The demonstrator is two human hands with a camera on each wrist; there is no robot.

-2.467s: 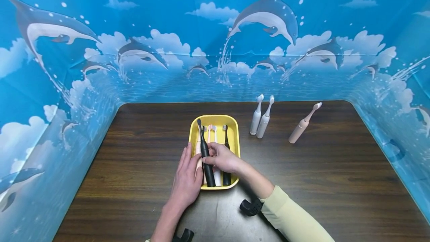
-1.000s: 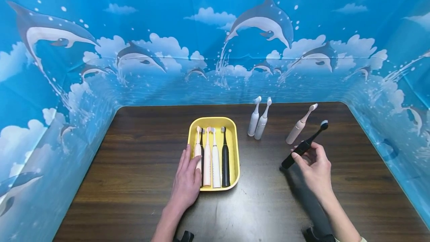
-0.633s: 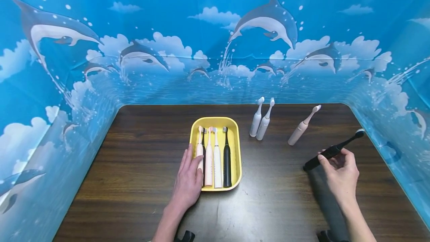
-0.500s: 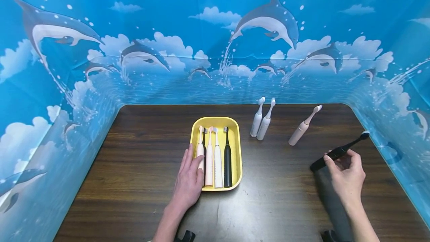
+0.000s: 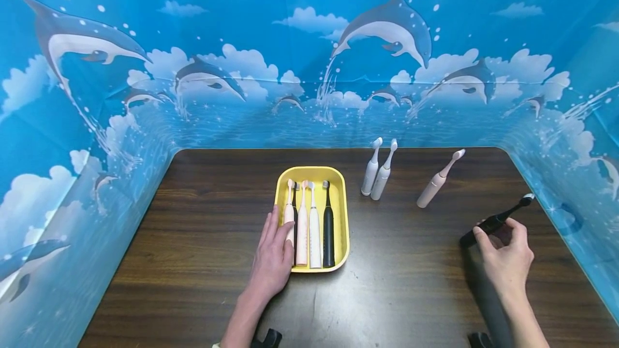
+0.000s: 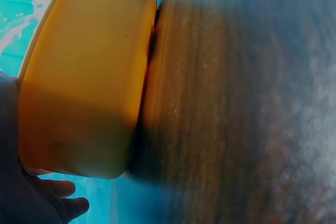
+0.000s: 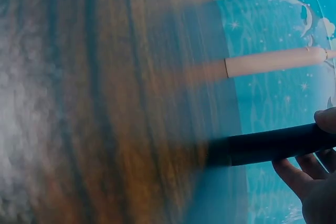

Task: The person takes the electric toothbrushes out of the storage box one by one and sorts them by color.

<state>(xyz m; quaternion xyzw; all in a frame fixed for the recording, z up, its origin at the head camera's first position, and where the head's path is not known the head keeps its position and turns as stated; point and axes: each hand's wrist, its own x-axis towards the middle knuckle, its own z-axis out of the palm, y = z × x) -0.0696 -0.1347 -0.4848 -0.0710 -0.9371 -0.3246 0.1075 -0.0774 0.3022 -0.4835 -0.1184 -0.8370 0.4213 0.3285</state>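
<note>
My right hand point(image 5: 508, 256) pinches a black electric toothbrush point(image 5: 490, 224) by its handle between thumb and fingers, at the right of the table. The brush stands upright, head up; in the right wrist view its handle point(image 7: 278, 142) has its base close over the wood. My left hand point(image 5: 272, 256) holds the left rim of a yellow tray point(image 5: 345, 219), thumb over the edge and fingers along the outside. In the tray lie several electric toothbrushes side by side, among them a pink one point(image 5: 302, 235), a white one point(image 5: 315, 238) and a black one point(image 5: 328, 235).
Two white electric toothbrushes point(image 5: 381, 181) stand close together behind and right of the tray. A pink one point(image 5: 432, 189) stands farther right, behind my right hand. A blue dolphin-print sheet point(image 5: 271, 106) walls the back and sides of the dark wooden table point(image 5: 208, 219).
My right hand has lifted the black toothbrush out of the tray, carried it rightward past the standing brushes and lowered it toward the table. My left hand has stayed at the tray.
</note>
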